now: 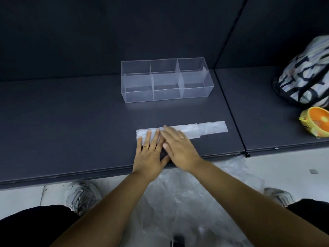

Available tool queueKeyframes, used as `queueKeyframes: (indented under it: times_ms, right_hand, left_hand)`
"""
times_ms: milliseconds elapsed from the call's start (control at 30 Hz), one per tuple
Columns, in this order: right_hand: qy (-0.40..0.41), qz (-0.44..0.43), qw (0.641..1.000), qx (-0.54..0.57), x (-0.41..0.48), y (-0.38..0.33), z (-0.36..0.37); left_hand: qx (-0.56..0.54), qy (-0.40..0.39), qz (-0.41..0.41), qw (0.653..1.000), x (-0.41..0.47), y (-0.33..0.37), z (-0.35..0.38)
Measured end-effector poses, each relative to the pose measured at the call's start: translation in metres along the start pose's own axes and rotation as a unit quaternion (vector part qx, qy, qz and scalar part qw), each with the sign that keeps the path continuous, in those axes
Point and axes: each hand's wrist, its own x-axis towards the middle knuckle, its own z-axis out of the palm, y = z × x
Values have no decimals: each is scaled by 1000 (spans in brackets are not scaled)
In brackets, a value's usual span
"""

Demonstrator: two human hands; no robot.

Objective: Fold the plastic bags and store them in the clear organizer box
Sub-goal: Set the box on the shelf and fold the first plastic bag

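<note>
Two flat, unclenched hands (165,148) press the folded plastic bag's (204,129) left end.

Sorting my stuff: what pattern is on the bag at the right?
Black-and-white striped fabric bag, with irregular dark stripes; head view.

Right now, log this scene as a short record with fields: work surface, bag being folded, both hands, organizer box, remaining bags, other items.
work surface: dark shelf
bag in progress: plastic bag folded into a long flat strip, lying in front of the box
left hand: flat, fingers pressing the strip's left end
right hand: flat on the strip, partly overlapping the left hand
clear organizer box: three compartments, all empty
remaining bags: loose plastic pile on the floor between the shoes
other items: patterned backpack; orange-slice fan
</note>
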Motion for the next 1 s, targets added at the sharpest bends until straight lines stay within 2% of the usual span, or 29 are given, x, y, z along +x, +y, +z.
queueKeyframes:
  times_ms: [67,200,400,467,700,800,833,900,933,1000]
  right_hand:
    - [-39,20,998,-54,-10,19,10]
    - [-22,105,986,-123,-30,85,-10]
    - [69,248,965,-43,-34,147,-58]
    - [88,266,959,-35,-25,151,-68]
    - [52,243,967,-52,-17,144,-77]
    - [61,251,962,90,-27,138,-86]
    - [52,273,944,179,-33,134,-90]
    - [16,314,878,360,-49,126,-94]
    - [-5,334,851,406,-57,123,-94]
    - [-50,356,833,421,-73,119,-94]
  left_hand:
    - [-4,10,4,1000,0,0,-1]
    - [-3,20,7,1000,-1,1,-5]
    - [-1,37,18,999,-3,3,-9]
    - [4,35,20,999,-3,3,-10]
    - [4,42,26,999,-4,1,-13]
    - [4,51,44,998,-3,-3,-13]
    - [5,49,53,997,-2,-6,-13]
    - [12,29,78,996,0,-17,-11]
    - [19,17,92,995,1,-24,-11]
    - [40,-5,109,993,4,-37,-16]
